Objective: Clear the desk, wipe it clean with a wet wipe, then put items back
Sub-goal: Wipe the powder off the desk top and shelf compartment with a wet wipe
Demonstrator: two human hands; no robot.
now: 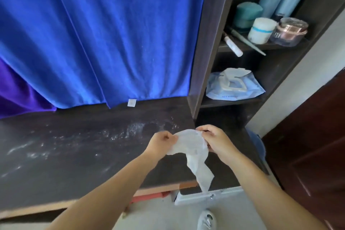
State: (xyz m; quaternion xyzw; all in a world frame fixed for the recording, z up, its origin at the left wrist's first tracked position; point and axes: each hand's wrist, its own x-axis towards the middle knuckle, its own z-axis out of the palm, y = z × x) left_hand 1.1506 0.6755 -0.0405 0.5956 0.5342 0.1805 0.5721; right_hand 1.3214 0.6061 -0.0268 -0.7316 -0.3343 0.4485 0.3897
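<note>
A white wet wipe (194,149) hangs between both hands above the right end of the dark desk (74,158). My left hand (160,143) pinches its left edge and my right hand (214,140) grips its right edge. The wipe is partly spread, and a long tail droops past the desk's front edge. The desk top is bare, with pale dusty or wet streaks across it.
A blue curtain (104,33) hangs behind the desk. On the right stands a dark shelf unit holding an opened wet wipe pack (233,87) and, above it, jars (261,30), bottles and tubes. A brown door (313,145) is at far right. A white shoe (206,220) shows on the floor.
</note>
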